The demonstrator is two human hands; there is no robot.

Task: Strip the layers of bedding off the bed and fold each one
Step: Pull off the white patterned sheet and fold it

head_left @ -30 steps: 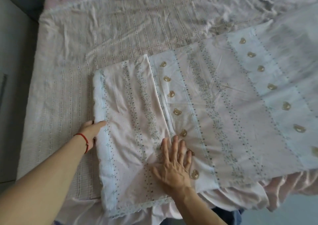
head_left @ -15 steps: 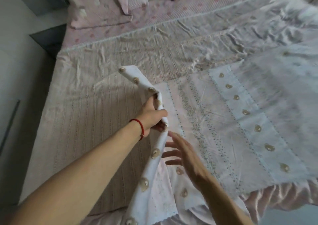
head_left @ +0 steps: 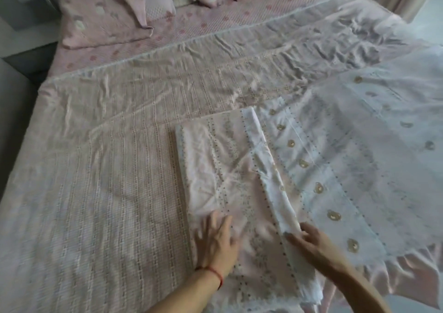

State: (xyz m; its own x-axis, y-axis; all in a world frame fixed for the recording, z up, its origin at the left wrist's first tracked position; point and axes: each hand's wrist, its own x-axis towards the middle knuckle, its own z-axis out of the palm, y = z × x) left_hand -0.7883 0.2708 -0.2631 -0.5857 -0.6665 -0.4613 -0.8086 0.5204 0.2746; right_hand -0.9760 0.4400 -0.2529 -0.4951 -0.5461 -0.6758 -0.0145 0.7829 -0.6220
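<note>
Bedding spread wide beyond my fingers, one printed layer half folded under them.

Beyond my fingertips the woven bedspread (head_left: 115, 159) covers the bed, pink pillows (head_left: 100, 22) far past it. The printed sheet (head_left: 347, 159) lies to the right; its folded panel (head_left: 223, 169) sits under my palms. My left hand (head_left: 215, 243) presses flat, fingers splayed; my right hand (head_left: 311, 240) lies open, fingertips touching the folded edge.

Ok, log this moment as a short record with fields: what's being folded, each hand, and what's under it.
item: patterned sheet, left part folded over
left hand: flat, palm down on folded panel
right hand: fingertips at folded panel's right edge, grip unclear
underneath: pink woven bedspread, spread on bed
head of bed: pillows
</note>
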